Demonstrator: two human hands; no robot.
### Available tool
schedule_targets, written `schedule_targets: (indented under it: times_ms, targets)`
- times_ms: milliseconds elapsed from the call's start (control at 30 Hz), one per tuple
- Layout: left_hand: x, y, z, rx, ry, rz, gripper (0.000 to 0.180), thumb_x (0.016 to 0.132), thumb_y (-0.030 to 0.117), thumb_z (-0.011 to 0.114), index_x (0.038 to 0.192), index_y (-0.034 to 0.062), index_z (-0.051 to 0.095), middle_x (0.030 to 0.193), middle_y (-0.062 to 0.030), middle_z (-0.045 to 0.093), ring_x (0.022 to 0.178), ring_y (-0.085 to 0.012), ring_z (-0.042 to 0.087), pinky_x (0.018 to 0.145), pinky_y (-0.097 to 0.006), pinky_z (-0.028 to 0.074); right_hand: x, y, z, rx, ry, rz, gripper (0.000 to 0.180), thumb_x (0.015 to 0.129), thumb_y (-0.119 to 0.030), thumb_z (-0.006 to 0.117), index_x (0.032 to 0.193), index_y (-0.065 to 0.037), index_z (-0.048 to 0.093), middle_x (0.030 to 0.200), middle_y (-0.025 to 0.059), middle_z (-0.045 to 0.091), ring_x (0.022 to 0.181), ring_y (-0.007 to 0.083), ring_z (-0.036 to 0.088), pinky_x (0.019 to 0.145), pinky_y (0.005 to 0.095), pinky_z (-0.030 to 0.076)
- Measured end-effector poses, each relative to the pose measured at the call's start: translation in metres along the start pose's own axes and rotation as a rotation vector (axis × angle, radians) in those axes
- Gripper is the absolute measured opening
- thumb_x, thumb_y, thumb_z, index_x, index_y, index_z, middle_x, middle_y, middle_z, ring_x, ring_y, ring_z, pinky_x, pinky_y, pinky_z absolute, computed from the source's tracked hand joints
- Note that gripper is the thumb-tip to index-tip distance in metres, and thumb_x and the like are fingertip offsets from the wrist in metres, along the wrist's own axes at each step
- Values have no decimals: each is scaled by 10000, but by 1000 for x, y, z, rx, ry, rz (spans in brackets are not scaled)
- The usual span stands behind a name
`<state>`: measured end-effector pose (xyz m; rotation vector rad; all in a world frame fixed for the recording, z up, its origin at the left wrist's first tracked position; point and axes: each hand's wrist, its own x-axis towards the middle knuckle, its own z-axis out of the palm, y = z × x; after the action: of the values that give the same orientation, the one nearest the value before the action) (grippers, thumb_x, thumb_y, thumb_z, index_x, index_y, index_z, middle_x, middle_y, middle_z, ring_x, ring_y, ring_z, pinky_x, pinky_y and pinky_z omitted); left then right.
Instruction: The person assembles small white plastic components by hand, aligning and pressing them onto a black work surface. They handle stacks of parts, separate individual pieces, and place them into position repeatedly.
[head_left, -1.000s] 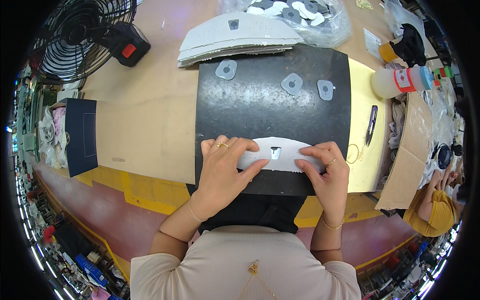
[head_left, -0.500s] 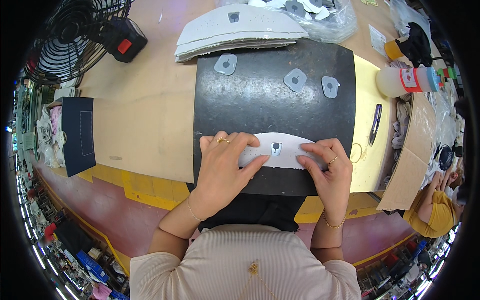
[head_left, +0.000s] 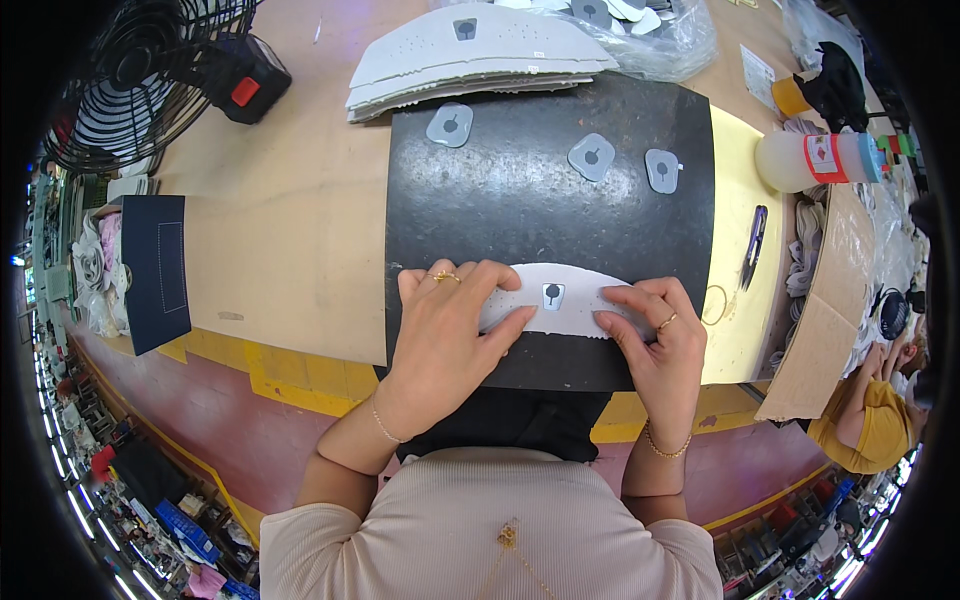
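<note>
Between my hands, over the near part of a black mat, is a curved white fabric panel with tiny holes. A small dark-and-silver patch sits at its middle. My left hand pinches the panel's left end between thumb and fingers. The right end is gripped the same way by my right hand. Farther up the mat lie three grey rounded patches: a left one, a middle one and a right one.
A stack of similar white panels stands behind the mat, beside a plastic bag of pieces. To the right are purple-handled snips and a bottle. A black fan and a dark box are left. A person in yellow sits far right.
Both hands keep their hold on the white panel, almost still. The view has shifted very slightly.
</note>
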<state>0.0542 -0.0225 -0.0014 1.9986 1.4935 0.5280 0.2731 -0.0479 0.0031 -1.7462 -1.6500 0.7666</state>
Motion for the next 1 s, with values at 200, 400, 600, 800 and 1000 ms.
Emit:
schedule_targets:
  times_ms: [200,400,600,800,1000]
  targets:
    - [2,3,-3,-2,-23,-19,230,878,229,767,1037,102,661,936,-50,702,855,-243,572,823,-384,313,1,0,-1,-5,-5,-2,227,800,-40,821,1023,-36,773,925,80,642,774,204,652,627,299,513]
    - [2,2,-3,1,-32,-28,231,873,228,771,1034,109,656,933,-50,703,859,-246,576,823,-387,310,1,-1,-1,-6,-6,0,228,799,-45,823,1022,-37,772,921,76,639,762,199,643,617,295,505]
    - [3,2,-2,9,-31,-22,226,874,232,767,1030,112,655,939,-49,702,864,-250,580,826,-391,309,1,-1,-1,-17,-6,-1,228,800,-46,822,1022,-37,771,917,77,636,757,200,640,610,299,501]
    - [4,3,-3,20,-33,-15,221,874,231,764,1024,106,660,940,-42,697,865,-247,583,826,-388,309,1,0,0,-15,0,-9,226,800,-41,820,1020,-36,770,917,79,636,754,203,641,605,303,502]
    - [4,2,-2,22,-30,-11,220,875,232,762,1022,103,661,934,-43,692,865,-246,585,824,-387,309,1,-2,0,-17,-7,3,222,802,-36,817,1020,-35,769,920,79,638,759,203,645,612,303,505]
